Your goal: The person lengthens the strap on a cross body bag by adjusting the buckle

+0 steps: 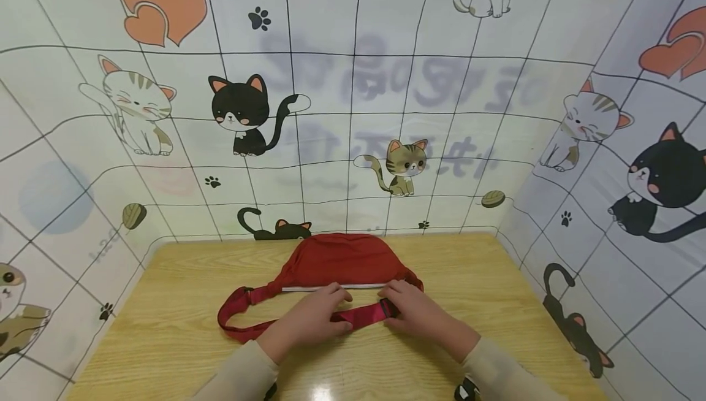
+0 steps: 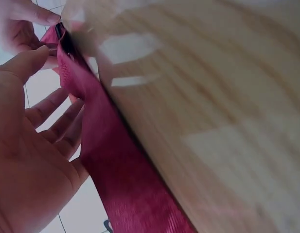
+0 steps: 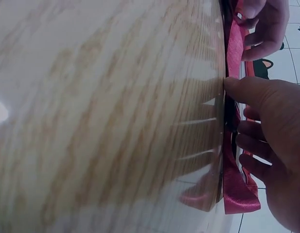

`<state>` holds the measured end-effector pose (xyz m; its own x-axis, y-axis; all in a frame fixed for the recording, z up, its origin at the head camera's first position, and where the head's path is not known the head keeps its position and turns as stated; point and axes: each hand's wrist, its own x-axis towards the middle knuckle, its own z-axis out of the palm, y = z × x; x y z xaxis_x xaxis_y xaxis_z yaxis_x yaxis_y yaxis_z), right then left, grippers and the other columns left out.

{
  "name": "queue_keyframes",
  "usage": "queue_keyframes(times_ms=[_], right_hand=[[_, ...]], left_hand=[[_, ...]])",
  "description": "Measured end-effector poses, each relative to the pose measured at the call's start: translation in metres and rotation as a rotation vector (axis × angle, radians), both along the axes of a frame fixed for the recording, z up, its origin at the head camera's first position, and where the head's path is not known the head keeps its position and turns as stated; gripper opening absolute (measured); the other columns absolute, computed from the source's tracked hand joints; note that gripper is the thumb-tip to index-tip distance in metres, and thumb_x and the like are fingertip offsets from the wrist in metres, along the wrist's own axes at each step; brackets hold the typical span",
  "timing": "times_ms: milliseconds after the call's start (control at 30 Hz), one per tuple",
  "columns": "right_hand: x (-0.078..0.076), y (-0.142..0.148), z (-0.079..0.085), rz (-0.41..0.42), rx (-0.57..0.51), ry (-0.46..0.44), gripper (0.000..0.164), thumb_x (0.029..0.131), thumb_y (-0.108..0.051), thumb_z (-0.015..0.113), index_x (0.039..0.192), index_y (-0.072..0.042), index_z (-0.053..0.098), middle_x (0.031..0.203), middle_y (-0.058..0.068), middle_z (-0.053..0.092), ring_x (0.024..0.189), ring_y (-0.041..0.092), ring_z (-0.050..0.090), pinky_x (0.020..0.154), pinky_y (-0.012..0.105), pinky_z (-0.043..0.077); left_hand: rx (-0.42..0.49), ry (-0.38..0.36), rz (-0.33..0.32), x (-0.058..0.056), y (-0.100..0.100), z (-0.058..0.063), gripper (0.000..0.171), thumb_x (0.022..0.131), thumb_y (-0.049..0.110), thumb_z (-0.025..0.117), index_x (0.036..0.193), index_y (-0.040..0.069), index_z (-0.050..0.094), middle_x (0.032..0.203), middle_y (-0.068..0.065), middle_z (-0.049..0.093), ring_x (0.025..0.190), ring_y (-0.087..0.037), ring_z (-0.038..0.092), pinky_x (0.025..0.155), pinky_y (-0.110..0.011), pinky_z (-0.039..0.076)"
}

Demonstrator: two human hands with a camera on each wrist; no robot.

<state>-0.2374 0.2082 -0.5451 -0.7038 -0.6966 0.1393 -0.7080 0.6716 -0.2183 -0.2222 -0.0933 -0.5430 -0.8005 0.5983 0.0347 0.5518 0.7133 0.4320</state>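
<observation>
A red waist bag (image 1: pixel 344 260) with a pale zipper line lies at the back of the table, its red strap (image 1: pixel 364 316) looped toward the front. My left hand (image 1: pixel 311 318) holds the strap near the middle of its front stretch, thumb on the near side and fingers beyond it. To its right, my right hand (image 1: pixel 421 315) pinches the strap at a black plastic adjuster (image 1: pixel 388 308). The right thumb lies along the strap in the right wrist view, with the other fingers curled behind. The strap (image 2: pixel 111 155) stands partly on edge beside the left palm.
The wooden table (image 1: pixel 182 278) has a glossy top. Cloth walls with a grid and cartoon cats (image 1: pixel 241 113) close it off at the back and both sides. The strap's left bend (image 1: pixel 226 315) curves out past the left hand.
</observation>
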Motion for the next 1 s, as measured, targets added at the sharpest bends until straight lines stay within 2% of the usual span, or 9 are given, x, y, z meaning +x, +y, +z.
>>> queue_keyframes(times_ms=[267,433,667,767,1000], right_hand=[[-0.003,0.001,-0.003,0.033,0.005,0.005,0.035,0.096,-0.028,0.09,0.125,-0.014,0.075,0.119,-0.004,0.062,0.108,0.013,0.059,0.095,0.039,0.056],[-0.005,0.003,-0.003,0.049,-0.001,-0.014,0.035,0.097,-0.028,0.089,0.126,-0.014,0.075,0.119,-0.004,0.062,0.108,0.011,0.059,0.094,0.037,0.056],[-0.009,0.005,0.001,0.062,0.005,-0.046,0.041,0.096,-0.029,0.09,0.129,-0.011,0.075,0.121,-0.002,0.063,0.113,0.016,0.06,0.098,0.04,0.056],[-0.01,0.006,0.002,0.056,0.01,-0.06,0.041,0.095,-0.028,0.091,0.129,-0.01,0.075,0.121,-0.002,0.064,0.114,0.016,0.061,0.1,0.042,0.056],[-0.015,0.007,0.001,0.006,-0.037,-0.109,0.04,0.094,-0.03,0.092,0.128,-0.015,0.076,0.12,-0.005,0.063,0.111,0.01,0.058,0.099,0.039,0.056]], left_hand=[[-0.023,0.022,0.028,0.0,0.021,0.002,0.043,0.092,0.042,0.09,0.124,0.019,0.073,0.112,0.007,0.065,0.092,-0.005,0.058,0.084,-0.033,0.056],[-0.069,0.065,0.021,0.001,0.029,0.004,0.039,0.086,0.04,0.095,0.111,0.02,0.075,0.097,0.01,0.061,0.082,-0.004,0.053,0.073,-0.027,0.05],[-0.151,0.144,0.029,0.001,0.033,0.004,0.035,0.086,0.037,0.094,0.109,0.019,0.075,0.095,0.01,0.059,0.083,-0.006,0.053,0.071,-0.028,0.05],[-0.145,0.138,0.042,0.0,0.033,0.002,0.034,0.085,0.035,0.093,0.109,0.019,0.075,0.094,0.01,0.06,0.081,-0.006,0.054,0.071,-0.029,0.05],[-0.06,0.051,0.083,-0.001,0.031,0.002,0.034,0.086,0.032,0.092,0.112,0.019,0.075,0.094,0.011,0.062,0.079,-0.005,0.055,0.072,-0.03,0.051]])
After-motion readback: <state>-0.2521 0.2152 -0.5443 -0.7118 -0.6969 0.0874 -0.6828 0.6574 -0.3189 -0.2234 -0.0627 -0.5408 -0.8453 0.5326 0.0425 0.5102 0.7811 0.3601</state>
